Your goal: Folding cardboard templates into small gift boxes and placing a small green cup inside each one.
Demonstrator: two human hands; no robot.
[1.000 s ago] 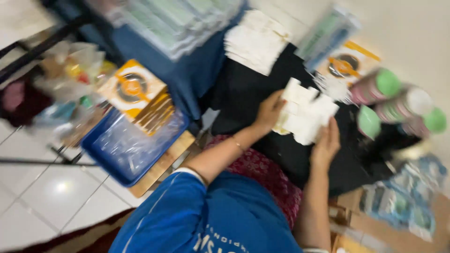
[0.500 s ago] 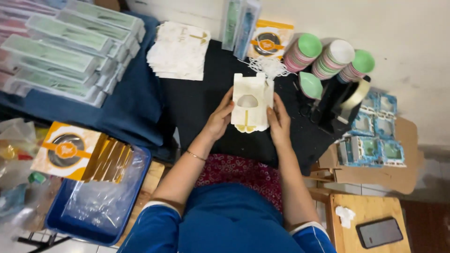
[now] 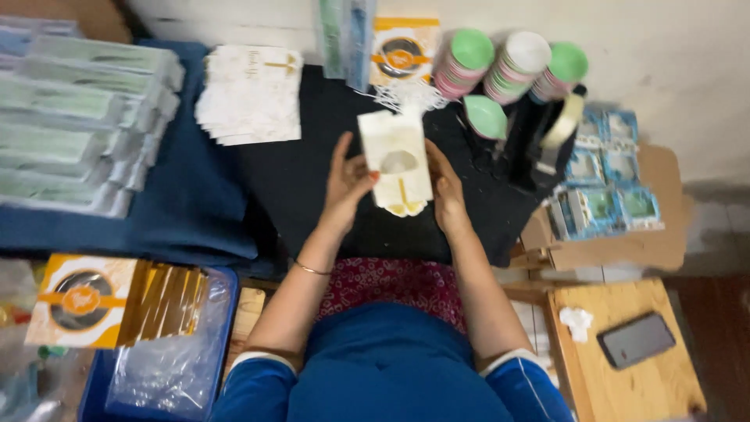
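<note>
Head view: cream paper box (image 3: 395,160), long axis near vertical at upper centre of frame over black cloth (image 3: 305,180), grasped between left hand (image 3: 346,181) and right hand (image 3: 445,187), equally near.

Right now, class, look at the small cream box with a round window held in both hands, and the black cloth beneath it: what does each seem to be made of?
The small cream box, held between the left hand and right hand, looks like thin matt card: flat panels, crisp folds, a cut window. The black cloth looks like dull woven fabric, soft-edged and unreflective, though its weave is blurred.
</note>
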